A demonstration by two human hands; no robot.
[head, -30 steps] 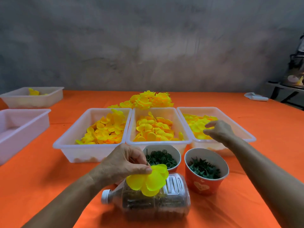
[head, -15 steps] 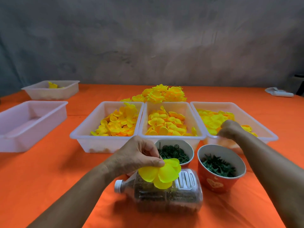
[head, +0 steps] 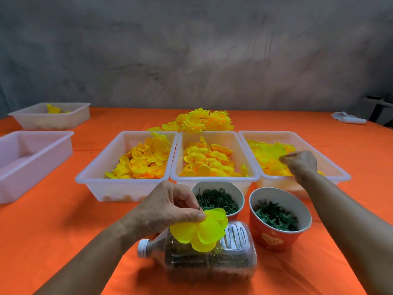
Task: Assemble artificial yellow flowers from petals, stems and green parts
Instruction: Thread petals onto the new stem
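Left hand (head: pixel 168 207) pinches a yellow flower (head: pixel 202 229) at its fingertips; right hand (head: pixel 301 163) fingers grasp petals (head: pixel 269 155) in the right bin (head: pixel 338 167).

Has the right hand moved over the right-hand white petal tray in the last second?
Yes. The right hand has gone deeper into the right-hand white plastic tray, from its near rim down onto the yellow petals, fingers pinching.

Yellow petals (head: pixel 198 231), orange tablecloth (head: pixel 53 226), white trays (head: pixel 125 188), red cup (head: pixel 274 237) with green parts (head: pixel 275 217).
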